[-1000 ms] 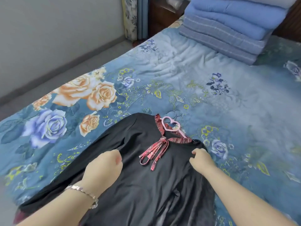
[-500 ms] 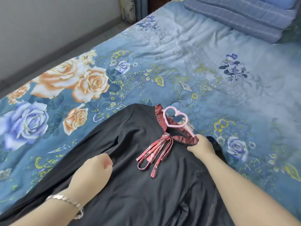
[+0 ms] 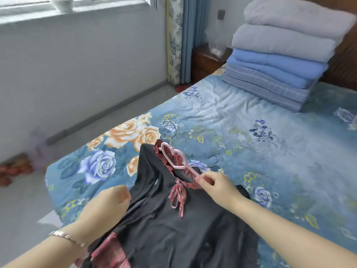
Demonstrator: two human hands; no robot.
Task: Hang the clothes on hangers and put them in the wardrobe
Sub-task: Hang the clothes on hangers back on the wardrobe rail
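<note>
On the floral bed (image 3: 231, 132), we hold a pink hanger (image 3: 191, 172) at the neck of a black dress (image 3: 164, 225).
Our right hand (image 3: 217, 183) reaches forward, fingers (image 3: 206, 179) pinching the hanger's arm beside the red collar (image 3: 169, 167); our left hand (image 3: 108, 202), fingers curled tight, grips the dress's cloth near the shoulder. The dress lies spread on the bed's near corner.

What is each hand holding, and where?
The right hand pinches the pink plastic heart-shaped hanger by its arm; the left hand grips the black fabric dress near its shoulder.
</note>
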